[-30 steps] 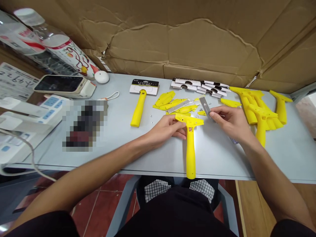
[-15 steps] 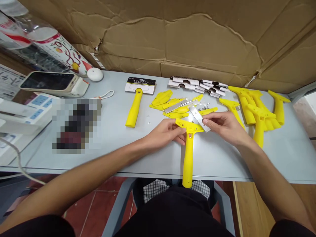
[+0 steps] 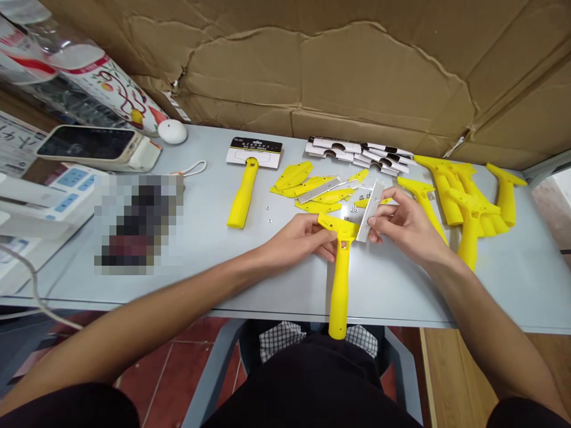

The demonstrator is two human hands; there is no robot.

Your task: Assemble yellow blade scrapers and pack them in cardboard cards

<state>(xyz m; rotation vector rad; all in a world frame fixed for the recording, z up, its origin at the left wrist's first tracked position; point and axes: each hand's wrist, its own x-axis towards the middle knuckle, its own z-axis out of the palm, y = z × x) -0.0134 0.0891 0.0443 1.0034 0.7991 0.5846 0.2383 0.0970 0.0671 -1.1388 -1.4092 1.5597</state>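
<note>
My left hand [image 3: 306,239] is closed on the head of a yellow plastic scraper handle [image 3: 339,285], whose grip hangs down past the table's front edge. Between the fingers of my right hand [image 3: 399,224] is a flat metal scraper blade [image 3: 370,211], tilted steeply beside the right end of the scraper head. Whether the blade touches the head I cannot tell. Just beyond both hands lie yellow cover plates [image 3: 292,176], another metal blade [image 3: 319,190] on top of them, and small nuts [image 3: 354,209] with screws.
Several yellow scraper handles [image 3: 468,208] lie at the right. Folded cards [image 3: 334,147] are stacked at the back, near a carded yellow scraper [image 3: 243,193]. To the left are a phone [image 3: 89,144], a white egg-shaped object [image 3: 172,131] and bottles [image 3: 104,83]. A cardboard wall [image 3: 334,77] stands behind.
My right hand has turned the blade from slanting down to the right to slanting up to the right, lifting it off the scraper head's end. The left hand holds still.
</note>
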